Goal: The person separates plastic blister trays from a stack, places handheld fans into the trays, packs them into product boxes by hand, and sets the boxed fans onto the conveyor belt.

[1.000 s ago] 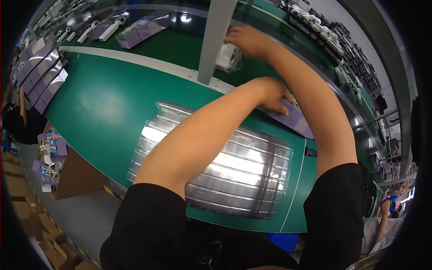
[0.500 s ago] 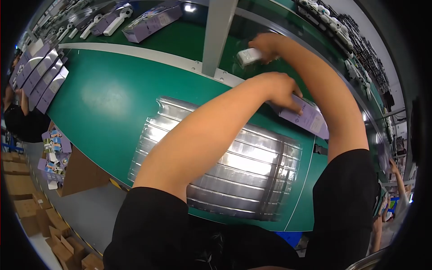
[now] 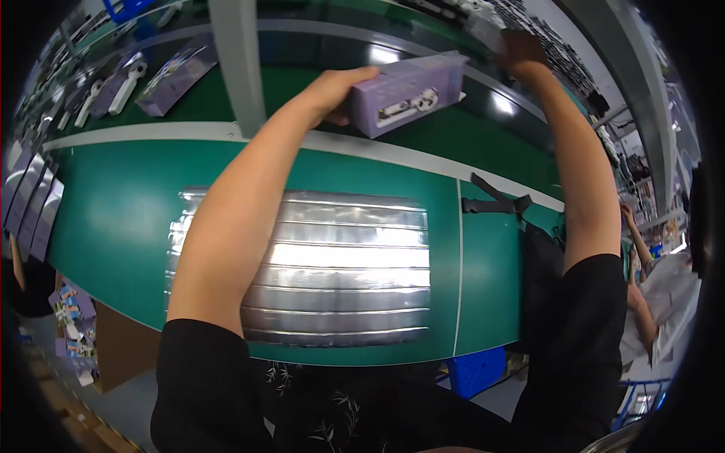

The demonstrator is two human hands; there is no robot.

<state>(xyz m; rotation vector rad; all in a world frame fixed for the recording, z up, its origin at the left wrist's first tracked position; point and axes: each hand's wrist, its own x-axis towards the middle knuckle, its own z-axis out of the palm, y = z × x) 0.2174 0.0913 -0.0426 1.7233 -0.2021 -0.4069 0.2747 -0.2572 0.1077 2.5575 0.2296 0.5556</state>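
My left hand (image 3: 337, 92) grips the left end of a purple box (image 3: 411, 92), which is tilted above the dark green belt behind the table. White items show through the window in its side. Raised at the far upper right, my right hand (image 3: 522, 54) is blurred beside a whitish, clear-wrapped thing (image 3: 483, 32); its fingers cannot be made out. A stack of clear, ridged plastic sleeves (image 3: 340, 268) lies on the green table (image 3: 121, 196) below my forearms.
A grey metal post (image 3: 236, 68) rises behind the table. Another purple box (image 3: 177, 75) lies on the belt at the left. Black straps (image 3: 495, 202) and a dark bag (image 3: 538, 264) are at the right. A co-worker (image 3: 661, 302) is at the right edge.
The purple box has been lifted in my left hand. My right hand has moved up and to the right, away from the belt. The view has turned to the right.
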